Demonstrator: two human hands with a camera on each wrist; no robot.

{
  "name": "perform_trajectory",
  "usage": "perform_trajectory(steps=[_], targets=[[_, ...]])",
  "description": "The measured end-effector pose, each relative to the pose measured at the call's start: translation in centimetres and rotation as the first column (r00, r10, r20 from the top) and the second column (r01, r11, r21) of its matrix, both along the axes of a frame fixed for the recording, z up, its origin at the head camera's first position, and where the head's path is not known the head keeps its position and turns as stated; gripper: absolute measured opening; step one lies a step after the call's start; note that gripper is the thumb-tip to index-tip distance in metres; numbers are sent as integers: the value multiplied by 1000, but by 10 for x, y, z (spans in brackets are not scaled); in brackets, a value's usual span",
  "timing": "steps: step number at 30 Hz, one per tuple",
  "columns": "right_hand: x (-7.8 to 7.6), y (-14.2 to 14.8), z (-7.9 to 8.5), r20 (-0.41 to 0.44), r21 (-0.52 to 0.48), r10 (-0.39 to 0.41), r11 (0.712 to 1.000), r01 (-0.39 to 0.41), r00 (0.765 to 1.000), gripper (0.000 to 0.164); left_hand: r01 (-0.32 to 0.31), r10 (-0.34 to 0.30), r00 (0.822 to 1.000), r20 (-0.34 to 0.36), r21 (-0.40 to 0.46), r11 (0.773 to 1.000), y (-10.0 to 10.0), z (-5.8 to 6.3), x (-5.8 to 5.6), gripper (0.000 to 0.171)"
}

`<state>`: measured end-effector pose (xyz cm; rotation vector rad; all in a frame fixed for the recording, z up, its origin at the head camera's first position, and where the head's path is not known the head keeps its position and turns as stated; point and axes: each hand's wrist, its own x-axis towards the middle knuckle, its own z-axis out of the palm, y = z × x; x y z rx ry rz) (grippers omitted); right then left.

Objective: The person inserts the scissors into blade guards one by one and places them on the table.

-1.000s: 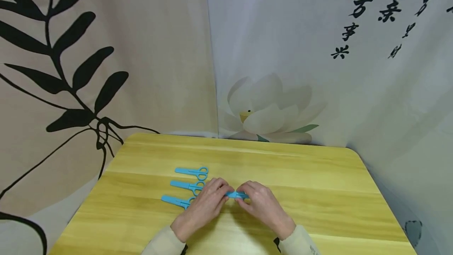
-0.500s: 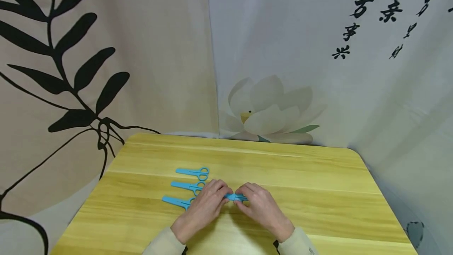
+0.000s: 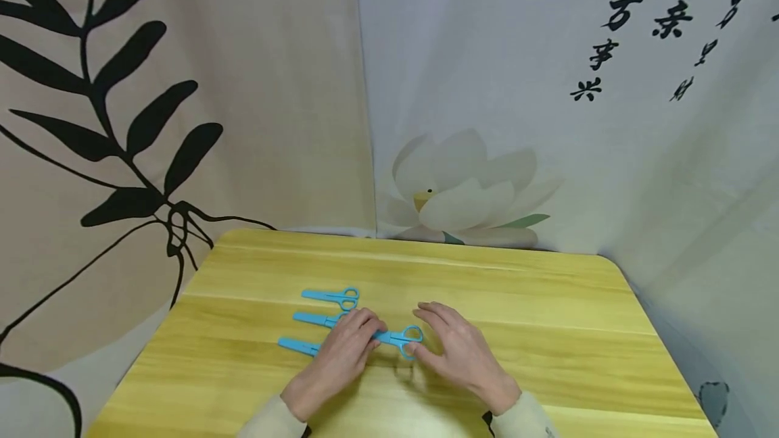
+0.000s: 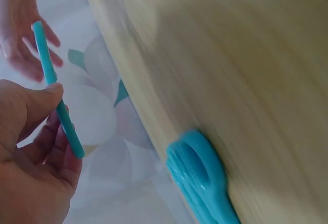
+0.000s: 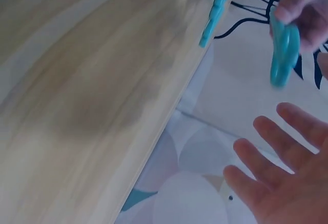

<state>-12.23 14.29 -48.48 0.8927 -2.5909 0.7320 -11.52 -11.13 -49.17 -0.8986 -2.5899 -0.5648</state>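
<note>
My left hand (image 3: 341,350) pinches a pair of light blue scissors (image 3: 394,338) by the blade end, thumb against fingers, as the left wrist view also shows. The handle loops point right, toward my right hand (image 3: 459,350). That hand has its fingers straight and spread, apart from the scissors (image 5: 284,49) in the right wrist view. Three more blue scissors lie in a column on the table: the far pair (image 3: 325,295), the middle pair (image 3: 312,318) and the near pair (image 3: 297,345). My left hand hides the handles of the near pair and part of the middle one's.
The yellow wooden table (image 3: 548,330) extends to both sides of the hands. Behind it hangs a pale curtain (image 3: 292,120) printed with dark leaves, a lotus and black characters.
Half a second ago both hands held the scissors. My right hand has let go of the handles, spread its fingers and moved slightly right; my left hand has shifted slightly left with the scissors.
</note>
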Motion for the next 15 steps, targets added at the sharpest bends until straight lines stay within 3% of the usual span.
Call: perform_trajectory(steps=[6, 15], targets=[[-6, 18, 1, -33, 24, -52, 998, 53, 998, 56, 0, 0, 1000, -8, 34, 999, -25, -2, 2, 25], [-7, 44, -1, -12, 37, -139, 990, 139, 990, 57, 10, -9, 999, -35, 19, 1000, -64, -2, 7, 32]])
